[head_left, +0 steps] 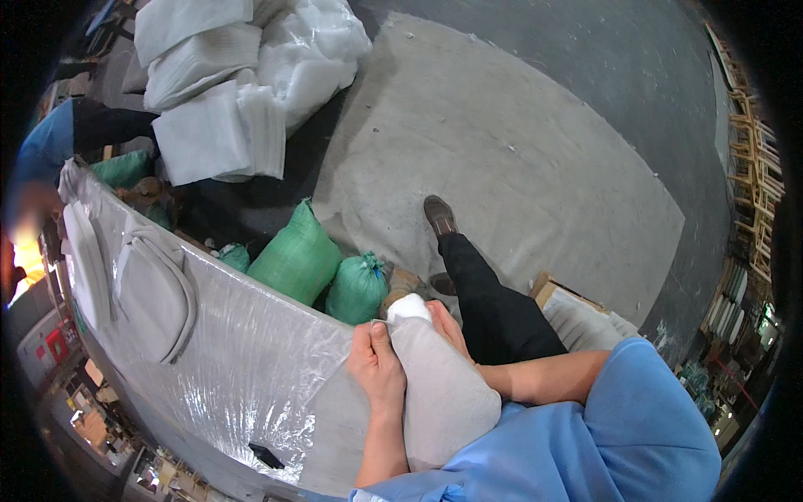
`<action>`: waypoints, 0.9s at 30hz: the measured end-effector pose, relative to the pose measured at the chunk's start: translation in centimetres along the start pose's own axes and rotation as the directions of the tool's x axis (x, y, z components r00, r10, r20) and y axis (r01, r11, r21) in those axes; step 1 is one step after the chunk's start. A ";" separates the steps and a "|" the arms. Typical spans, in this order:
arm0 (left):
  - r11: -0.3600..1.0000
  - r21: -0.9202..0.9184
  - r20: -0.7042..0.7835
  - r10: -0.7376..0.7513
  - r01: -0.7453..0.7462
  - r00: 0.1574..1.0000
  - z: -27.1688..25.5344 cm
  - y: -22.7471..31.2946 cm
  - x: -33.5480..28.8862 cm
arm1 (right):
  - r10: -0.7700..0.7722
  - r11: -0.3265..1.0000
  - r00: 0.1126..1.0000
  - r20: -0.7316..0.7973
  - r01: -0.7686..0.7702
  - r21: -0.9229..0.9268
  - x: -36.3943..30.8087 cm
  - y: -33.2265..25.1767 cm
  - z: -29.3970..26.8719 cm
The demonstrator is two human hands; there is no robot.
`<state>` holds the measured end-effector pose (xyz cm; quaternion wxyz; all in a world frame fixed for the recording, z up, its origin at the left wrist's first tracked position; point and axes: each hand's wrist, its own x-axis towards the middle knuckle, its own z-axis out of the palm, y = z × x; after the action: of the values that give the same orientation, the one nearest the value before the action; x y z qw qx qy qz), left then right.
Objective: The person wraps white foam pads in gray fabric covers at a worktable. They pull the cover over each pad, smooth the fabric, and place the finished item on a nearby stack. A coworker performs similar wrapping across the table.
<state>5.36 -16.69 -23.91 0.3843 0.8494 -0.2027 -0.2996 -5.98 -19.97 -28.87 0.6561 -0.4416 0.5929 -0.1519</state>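
The person in the blue shirt [535, 443] has a plump grey cushion [443, 393] right up against their tummy. A bit of white stuffing [410, 307] pokes out at its far end. The left hand [378, 364] is on the left edge of that end. Its fingers are curled up and its thumb lies on top, pinching the grey cloth. The right hand [450, 330] is on the other side of the same end. It is touching the cushion, but some of its fingers are hidden, so I can't tell how tightly it grips.

To the left is a long table [242, 368] under shiny clear plastic. Rounded grey seat pads [159, 293] lie toward its far end, and a black phone [266, 456] lies nearer to the person. Just past the table sit a big green sack [293, 255] and a smaller green one with its top tied up. Farther away is a tall pile of white padding sheets [219, 125]. A big grey sheet [502, 151] is spread on the dark floor, and one brown shoe [439, 215] is on it. Wooden chair frames [753, 176] stand in a row far to the right.
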 end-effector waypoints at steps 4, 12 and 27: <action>1.000 0.003 0.048 -0.008 0.008 0.999 0.4 0.7 0.6 | 0.035 0.990 0.988 0.149 -0.055 0.132 0.3 3.1 -0.3; 1.000 0.026 0.081 0.005 -0.007 0.997 0.9 0.9 1.1 | 0.045 0.994 0.980 0.191 -0.064 0.090 0.5 5.5 -0.4; 0.894 0.204 -0.035 0.413 -0.398 0.910 0.2 0.8 -0.4 | -0.089 0.906 0.652 0.753 0.367 -0.211 8.7 -11.0 -7.5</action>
<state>4.87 -17.04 -23.25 0.3622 0.8324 -0.3883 -0.1587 -7.04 -35.47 -25.44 0.7238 -0.6448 0.2385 0.0598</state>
